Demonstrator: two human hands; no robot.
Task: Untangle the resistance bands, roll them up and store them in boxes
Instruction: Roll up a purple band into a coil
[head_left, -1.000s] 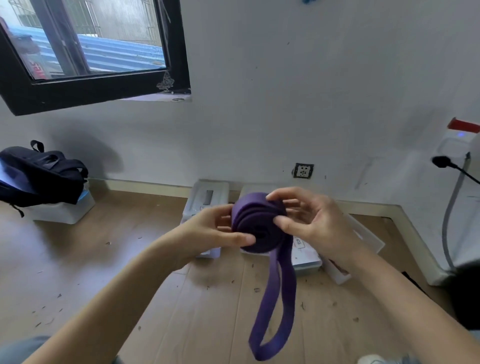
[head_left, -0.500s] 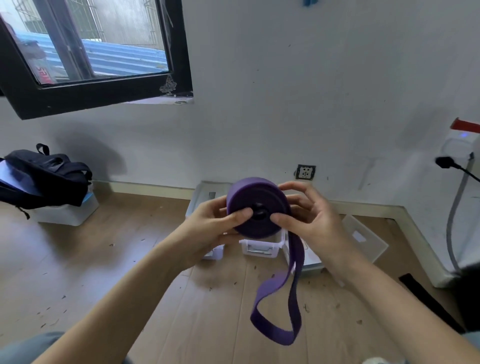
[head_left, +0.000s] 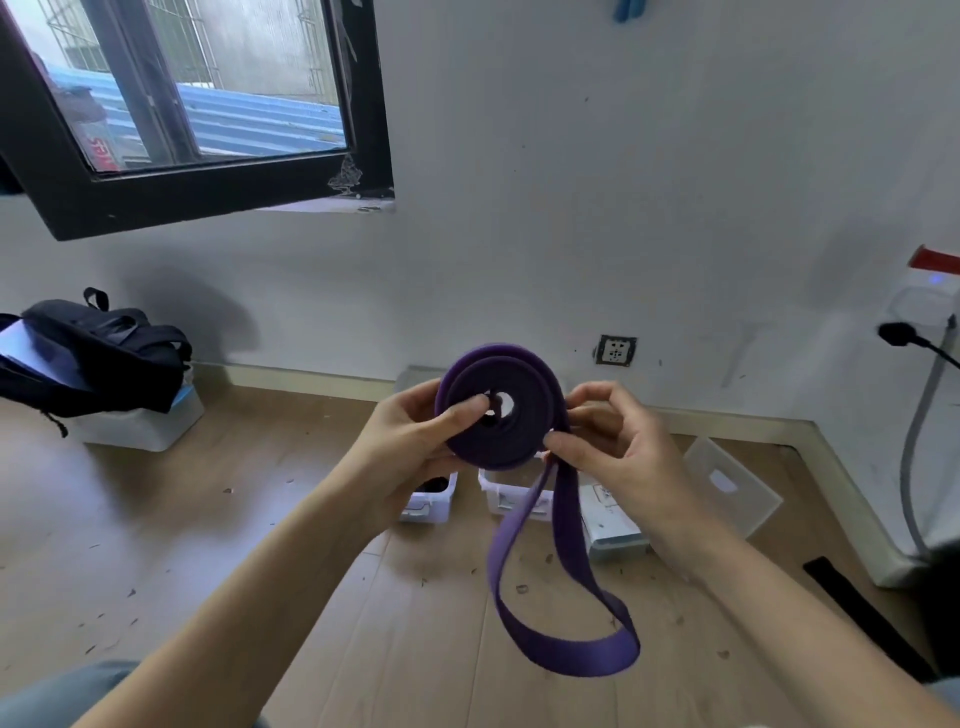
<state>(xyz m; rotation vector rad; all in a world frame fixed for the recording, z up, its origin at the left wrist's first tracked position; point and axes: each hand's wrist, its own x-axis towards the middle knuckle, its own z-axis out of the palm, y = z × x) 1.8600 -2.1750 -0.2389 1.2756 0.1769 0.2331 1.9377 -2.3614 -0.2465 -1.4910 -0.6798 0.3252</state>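
You are standing over a wooden floor (head_left: 218, 545) that is running back to a white wall (head_left: 571, 208), and along the floor's far edge, against the skirting, several pale plastic boxes (head_left: 511, 493) are sitting with a loose clear lid (head_left: 730, 486) lying toward the right corner; a black backpack (head_left: 98, 353) is resting on another box at the far left edge. In front of you, held up above those boxes, the purple band (head_left: 501, 410) is sitting mostly wound into a flat coil, with a long double tail hanging down from its lower right side and looping well clear of the floor. Your left hand (head_left: 415, 447) is pinching the coil, thumb pressing on its face near the open centre and the other fingers hidden behind it. Your right hand (head_left: 618, 452) is closing thumb and fingertips on the coil's rim just where the tail is leaving it. The band is looking like soft, flat rubber, light but springy, so the coil is probably wanting to unwind if you are easing off. Judging from this, you are better off keeping the left thumb flat on the face and feeding the tail in close at the rim, not lower down the loop.
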